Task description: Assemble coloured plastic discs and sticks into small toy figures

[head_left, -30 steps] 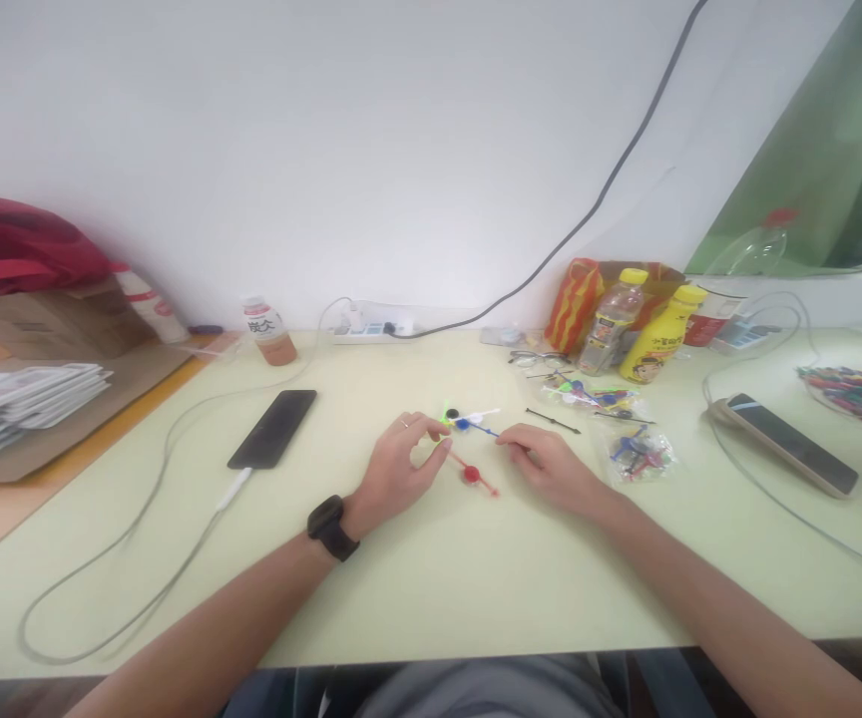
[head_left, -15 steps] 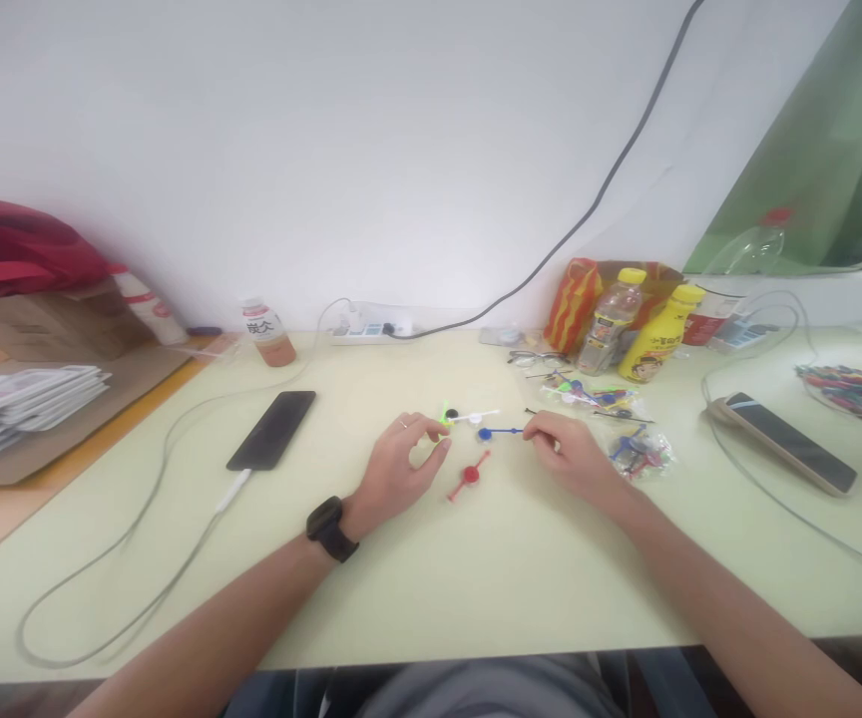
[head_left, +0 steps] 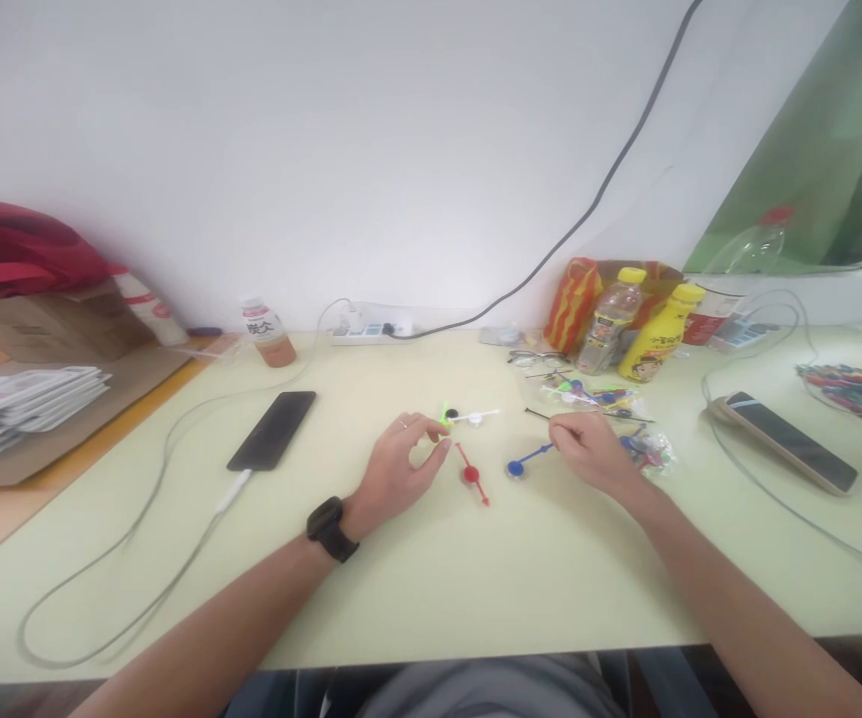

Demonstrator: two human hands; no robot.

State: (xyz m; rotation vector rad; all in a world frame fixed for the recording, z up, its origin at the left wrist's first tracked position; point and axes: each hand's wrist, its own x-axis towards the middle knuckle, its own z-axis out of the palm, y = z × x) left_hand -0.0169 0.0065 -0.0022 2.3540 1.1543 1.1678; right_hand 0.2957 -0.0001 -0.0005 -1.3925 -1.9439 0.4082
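My right hand [head_left: 587, 449] is closed, its fingertips pinching one end of a blue plastic arrow spinner [head_left: 516, 469]. The spinner's round disc points away from the hand, to the left. My left hand [head_left: 403, 461] rests on the table with thumb and forefinger curved and slightly apart, holding nothing I can see. Just right of its fingertips lies a red arrow spinner [head_left: 471, 476]. Beyond those fingertips, a white spinner [head_left: 475, 419], a black disc [head_left: 452, 413] and a bright green piece [head_left: 444, 423] lie close together. A thin black pointer [head_left: 537, 413] shows behind my right hand.
Bagged coloured parts [head_left: 588, 392] and a second clear bag [head_left: 655, 451] lie beyond my right hand. Behind stand a clear bottle [head_left: 611, 321] and a yellow bottle [head_left: 661, 334]. A dark phone [head_left: 272, 431] with a charging cable lies left; another phone [head_left: 794, 442] lies right.
My right hand has moved right and slightly nearer, carrying the blue arrow spinner with it. The red spinner has turned and now slants the other way. My left hand has stayed in place.
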